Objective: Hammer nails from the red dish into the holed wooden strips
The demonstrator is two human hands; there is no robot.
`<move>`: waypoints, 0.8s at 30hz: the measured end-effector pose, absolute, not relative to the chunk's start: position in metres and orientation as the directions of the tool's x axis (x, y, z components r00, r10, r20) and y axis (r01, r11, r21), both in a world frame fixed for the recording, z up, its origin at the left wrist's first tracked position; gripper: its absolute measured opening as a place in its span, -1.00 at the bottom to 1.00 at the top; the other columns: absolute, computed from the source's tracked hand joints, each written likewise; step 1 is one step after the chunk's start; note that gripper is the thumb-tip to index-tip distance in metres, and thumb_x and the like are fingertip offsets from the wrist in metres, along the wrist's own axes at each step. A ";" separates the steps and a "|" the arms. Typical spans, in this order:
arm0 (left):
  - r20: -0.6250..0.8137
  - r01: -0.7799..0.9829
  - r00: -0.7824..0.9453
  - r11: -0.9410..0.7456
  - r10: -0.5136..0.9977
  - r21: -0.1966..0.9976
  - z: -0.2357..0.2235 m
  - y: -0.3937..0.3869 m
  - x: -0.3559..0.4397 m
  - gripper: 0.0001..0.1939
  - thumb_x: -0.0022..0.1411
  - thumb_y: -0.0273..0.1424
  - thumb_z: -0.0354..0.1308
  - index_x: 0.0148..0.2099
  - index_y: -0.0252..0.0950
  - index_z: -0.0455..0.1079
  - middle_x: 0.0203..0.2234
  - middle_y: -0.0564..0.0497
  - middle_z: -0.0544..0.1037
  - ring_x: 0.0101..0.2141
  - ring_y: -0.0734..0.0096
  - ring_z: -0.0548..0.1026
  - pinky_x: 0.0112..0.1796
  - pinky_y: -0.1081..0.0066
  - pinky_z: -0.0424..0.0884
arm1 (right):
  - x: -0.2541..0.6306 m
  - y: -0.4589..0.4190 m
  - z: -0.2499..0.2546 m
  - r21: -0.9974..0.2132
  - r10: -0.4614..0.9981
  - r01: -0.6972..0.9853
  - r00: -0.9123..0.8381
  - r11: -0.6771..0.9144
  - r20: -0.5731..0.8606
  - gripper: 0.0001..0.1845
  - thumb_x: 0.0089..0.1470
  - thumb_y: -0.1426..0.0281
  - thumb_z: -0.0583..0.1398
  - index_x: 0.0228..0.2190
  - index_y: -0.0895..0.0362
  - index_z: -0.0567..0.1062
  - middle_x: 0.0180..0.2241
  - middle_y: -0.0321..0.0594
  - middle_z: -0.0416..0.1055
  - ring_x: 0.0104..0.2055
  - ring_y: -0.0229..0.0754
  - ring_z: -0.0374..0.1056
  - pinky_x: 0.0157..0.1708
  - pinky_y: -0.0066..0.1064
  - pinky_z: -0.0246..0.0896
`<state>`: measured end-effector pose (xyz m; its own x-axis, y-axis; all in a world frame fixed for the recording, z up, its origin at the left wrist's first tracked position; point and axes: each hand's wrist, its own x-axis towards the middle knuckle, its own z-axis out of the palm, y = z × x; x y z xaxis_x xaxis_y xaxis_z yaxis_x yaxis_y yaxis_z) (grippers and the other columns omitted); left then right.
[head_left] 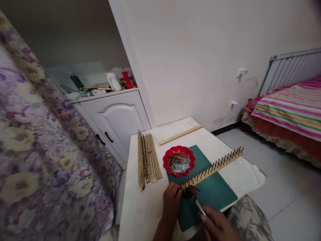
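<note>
- Wooden strip (208, 172) lies slantwise across a green mat (220, 190), a row of dark nails standing along it; its far end passes beyond the mat's edge.
- Left hand (170, 197): fingers bent in at the strip's near end; whether they clamp wood or a nail, I cannot tell.
- Right hand (215, 222): closed around the handle of a hammer (200, 205), whose dark head is just beside the left fingertips.
- Red bowl (166, 163), scalloped, sits partly on the mat and holds loose nails (179, 162).
- Other strips (155, 164) lie side by side left of the bowl, some bristling with nails.
- Dotted strip (180, 135) lies behind the bowl; its marks are too small to read.
- White jug (114, 82) and red bottle (127, 80) stand on the cabinet (117, 117); any labels are too blurred to read.
</note>
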<state>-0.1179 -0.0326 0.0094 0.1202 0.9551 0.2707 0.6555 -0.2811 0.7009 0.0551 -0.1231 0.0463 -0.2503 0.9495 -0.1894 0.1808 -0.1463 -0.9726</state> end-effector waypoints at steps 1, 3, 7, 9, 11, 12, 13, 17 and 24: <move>0.273 0.661 0.125 -0.285 0.954 0.694 0.009 -0.033 -0.118 -0.79 0.18 -0.40 -0.01 -0.48 -0.29 0.34 -0.52 0.06 0.36 -0.44 0.46 0.36 -0.39 0.47 0.23 | 0.054 -0.118 0.053 -0.973 0.946 0.192 -0.273 -0.126 -0.176 -0.56 0.10 -0.01 -0.04 -0.52 0.09 0.26 -0.69 -0.45 0.16 -0.66 -0.35 0.08 -0.66 -0.55 -0.03; 0.278 0.671 0.131 -0.292 0.952 0.682 0.008 -0.033 -0.117 -0.80 0.18 -0.43 -0.02 -0.47 -0.29 0.33 -0.51 0.06 0.36 -0.44 0.46 0.36 -0.39 0.47 0.22 | 0.052 -0.109 0.061 -0.976 0.951 0.206 -0.280 -0.076 -0.133 -0.59 0.12 0.03 -0.05 -0.51 0.09 0.24 -0.69 -0.45 0.18 -0.67 -0.35 0.09 -0.68 -0.54 -0.06; 0.272 0.673 0.125 -0.283 0.954 0.683 0.006 -0.033 -0.117 -0.80 0.17 -0.43 -0.01 -0.50 -0.29 0.29 -0.51 0.06 0.37 -0.44 0.46 0.35 -0.41 0.48 0.21 | 0.044 -0.096 0.061 -0.971 0.955 0.240 -0.283 -0.024 -0.093 -0.67 0.17 0.12 -0.07 -0.46 0.08 0.23 -0.70 -0.48 0.20 -0.72 -0.38 0.01 -0.67 -0.53 -0.06; 0.267 0.670 0.124 -0.279 0.956 0.688 0.005 -0.033 -0.118 -0.81 0.16 -0.46 -0.02 -0.51 -0.29 0.26 -0.52 0.07 0.36 -0.45 0.47 0.34 -0.42 0.49 0.20 | 0.040 -0.094 0.058 -0.968 0.956 0.249 -0.281 -0.014 -0.086 -0.68 0.17 0.14 -0.07 -0.48 0.08 0.22 -0.72 -0.50 0.17 -0.73 -0.37 0.02 -0.66 -0.52 -0.05; 0.268 0.666 0.128 -0.283 0.955 0.690 0.005 -0.033 -0.118 -0.81 0.15 -0.48 -0.03 -0.51 -0.29 0.25 -0.52 0.07 0.35 -0.45 0.47 0.34 -0.43 0.49 0.20 | 0.039 -0.093 0.058 -0.967 0.958 0.254 -0.274 -0.010 -0.082 -0.69 0.16 0.16 -0.05 -0.51 0.07 0.20 -0.73 -0.49 0.16 -0.70 -0.35 0.08 -0.64 -0.52 -0.02; 0.270 0.665 0.132 -0.287 0.954 0.689 0.005 -0.033 -0.118 -0.81 0.15 -0.48 -0.03 -0.51 -0.29 0.25 -0.52 0.07 0.35 -0.45 0.47 0.34 -0.42 0.49 0.20 | 0.039 -0.093 0.059 -0.967 0.960 0.256 -0.268 -0.007 -0.078 -0.69 0.16 0.17 -0.05 -0.52 0.07 0.20 -0.73 -0.49 0.16 -0.68 -0.33 0.12 -0.63 -0.52 0.00; 0.272 0.667 0.135 -0.290 0.953 0.686 0.005 -0.033 -0.118 -0.81 0.15 -0.48 -0.03 -0.50 -0.29 0.25 -0.52 0.07 0.35 -0.45 0.47 0.34 -0.42 0.49 0.20 | 0.039 -0.093 0.060 -0.966 0.962 0.259 -0.262 0.000 -0.071 -0.70 0.16 0.18 -0.05 -0.52 0.07 0.21 -0.72 -0.48 0.17 -0.66 -0.32 0.15 -0.61 -0.52 0.02; 0.255 0.687 0.130 -0.272 0.958 0.673 0.006 -0.034 -0.119 -0.81 0.15 -0.47 -0.03 -0.51 -0.29 0.26 -0.52 0.07 0.35 -0.44 0.46 0.35 -0.40 0.47 0.21 | 0.041 -0.094 0.063 -0.959 0.963 0.282 -0.265 0.024 -0.054 -0.70 0.17 0.18 -0.05 -0.51 0.07 0.22 -0.72 -0.47 0.20 -0.63 -0.29 0.21 -0.53 -0.49 0.09; 0.244 0.676 0.188 -0.305 0.951 0.670 0.015 -0.037 -0.120 -0.82 0.17 -0.48 -0.04 -0.43 -0.28 0.33 -0.46 0.04 0.38 -0.39 0.42 0.37 -0.34 0.44 0.27 | 0.049 -0.106 0.054 -0.960 0.959 0.278 -0.264 -0.024 -0.101 -0.61 0.14 0.07 -0.07 -0.48 0.09 0.26 -0.68 -0.43 0.20 -0.59 -0.27 0.19 -0.52 -0.48 0.11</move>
<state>-0.1200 -0.0373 0.0152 0.1877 0.9514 0.2440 0.6762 -0.3054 0.6705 0.0488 -0.1059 0.0539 -0.2643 0.9592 -0.1008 0.2777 -0.0244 -0.9604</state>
